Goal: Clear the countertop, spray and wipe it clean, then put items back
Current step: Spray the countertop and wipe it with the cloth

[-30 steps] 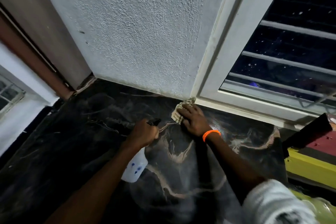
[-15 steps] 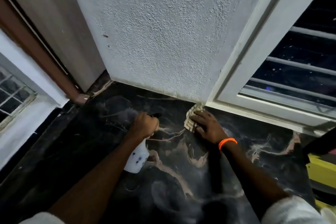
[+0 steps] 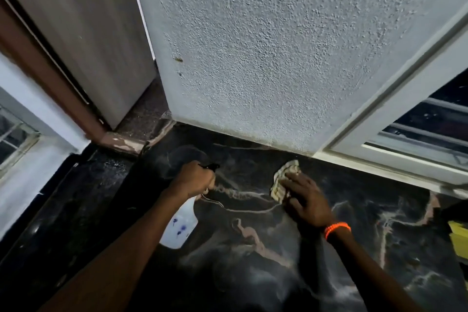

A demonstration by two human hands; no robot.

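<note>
The countertop (image 3: 354,248) is black marble with pale veins. My left hand (image 3: 193,180) grips the neck of a white spray bottle (image 3: 181,225) with blue marks; its black nozzle points toward the back wall. My right hand (image 3: 305,200), with an orange bracelet on the wrist, presses a beige ribbed cloth (image 3: 282,181) flat on the counter near the wall and the window frame. Part of the cloth is hidden under my fingers.
A textured white wall (image 3: 266,58) rises behind the counter. A white-framed louvre window (image 3: 417,139) is at the right, a second window (image 3: 15,139) at the left. A brown door frame (image 3: 50,76) stands at the back left. A yellow object (image 3: 459,238) lies at the right edge.
The view has shifted left and closer, so the window has slid to the right edge. Both hands stay on the bottle and the cloth, with the cloth still by the wall.
</note>
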